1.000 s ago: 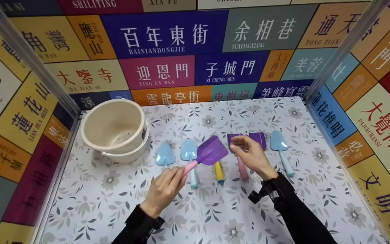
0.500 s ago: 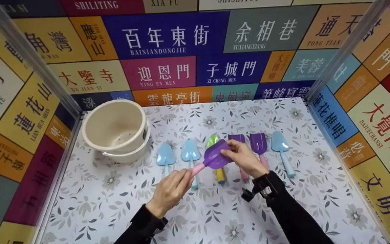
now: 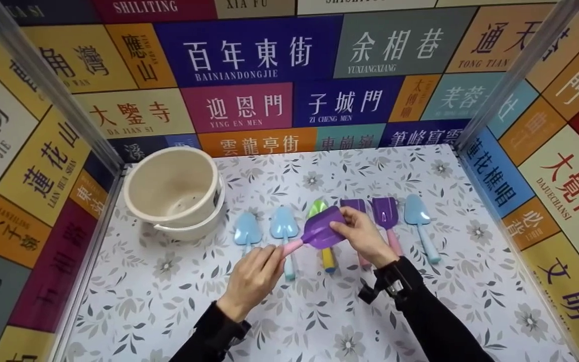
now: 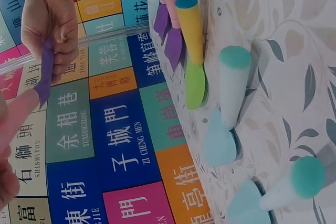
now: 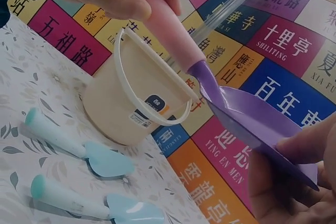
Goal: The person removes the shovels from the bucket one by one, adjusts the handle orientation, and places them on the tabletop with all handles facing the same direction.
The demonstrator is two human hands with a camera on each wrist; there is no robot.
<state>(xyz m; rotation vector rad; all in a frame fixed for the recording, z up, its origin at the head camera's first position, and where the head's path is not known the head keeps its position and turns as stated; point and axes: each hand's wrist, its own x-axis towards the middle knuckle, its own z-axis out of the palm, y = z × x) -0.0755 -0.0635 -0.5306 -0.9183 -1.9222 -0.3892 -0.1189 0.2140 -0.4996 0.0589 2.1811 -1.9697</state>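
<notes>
A toy shovel with a purple blade (image 3: 321, 229) and a pink handle (image 5: 167, 22) is held up above the table. My left hand (image 3: 253, 279) grips its handle. My right hand (image 3: 365, 235) pinches the far edge of the blade, thumb on the upper face, as the right wrist view shows. Beneath the held shovel lies a green-bladed shovel with a yellow handle (image 3: 328, 260). To its right lie two more purple shovels (image 3: 385, 212), one partly hidden by my right hand. Two light blue shovels (image 3: 283, 223) lie on the left and another light blue shovel (image 3: 416, 210) on the far right.
A cream bucket (image 3: 209, 193) with its handle lowered stands at the back left of the table (image 3: 179, 311), which has a leaf-patterned cover. Printed panels (image 3: 249, 50) wall in the back and both sides, with clear strips at the corners.
My right hand has moved left and down from above the purple shovels and taken the blade's edge. The held shovel has shifted slightly right with my left hand.
</notes>
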